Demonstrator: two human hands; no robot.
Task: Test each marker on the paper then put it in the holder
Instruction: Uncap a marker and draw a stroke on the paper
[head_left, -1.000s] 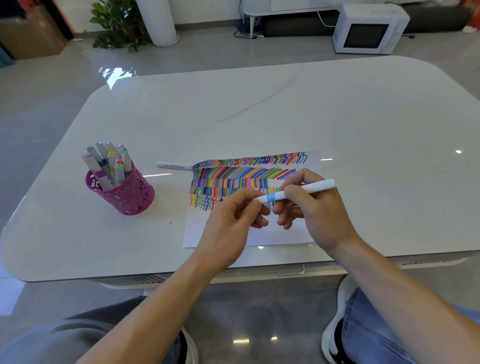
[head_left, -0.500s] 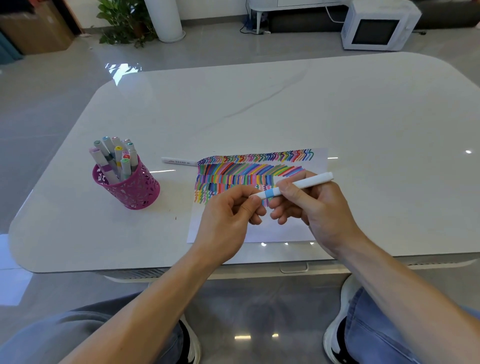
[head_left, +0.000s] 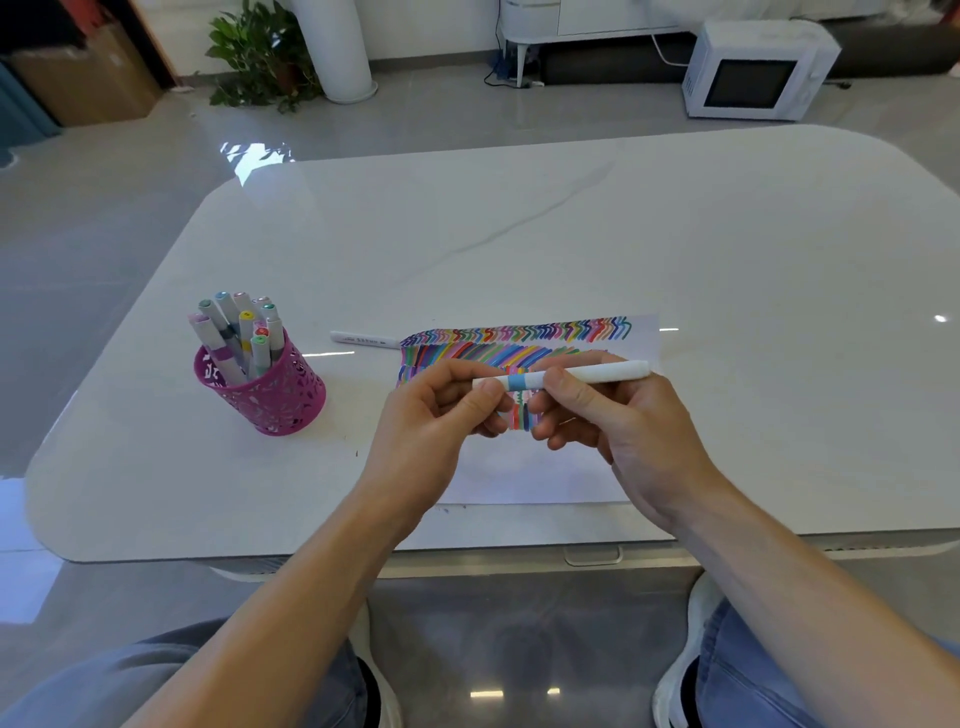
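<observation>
The marker (head_left: 587, 373) (white, blue band) lies horizontal at centre frame, above the paper (head_left: 545, 478). The left grip (head_left: 436, 415) pinches its left end, apparently the cap; the right grip (head_left: 623, 431) pinches the barrel. The holder (head_left: 280, 400) stands on the counter (head_left: 623, 234), left of frame.

Both hands met in front of the body, raised side by side. The left hand (head_left: 428, 421) showed its back, fingers curled, with the left thumb (head_left: 483, 396) and forefinger pinching one end of a marker (head_left: 592, 373). The right hand (head_left: 628, 436) gripped the same marker nearer its middle under the right thumb (head_left: 563, 387), its lower fingers (head_left: 566, 434) loosely curled beneath. The two hands' fingertips lay just beside each other; whether they touched could not be told. The left forearm (head_left: 291, 597) rose from lower left and the right forearm (head_left: 789, 597) from lower right, both bare.
</observation>
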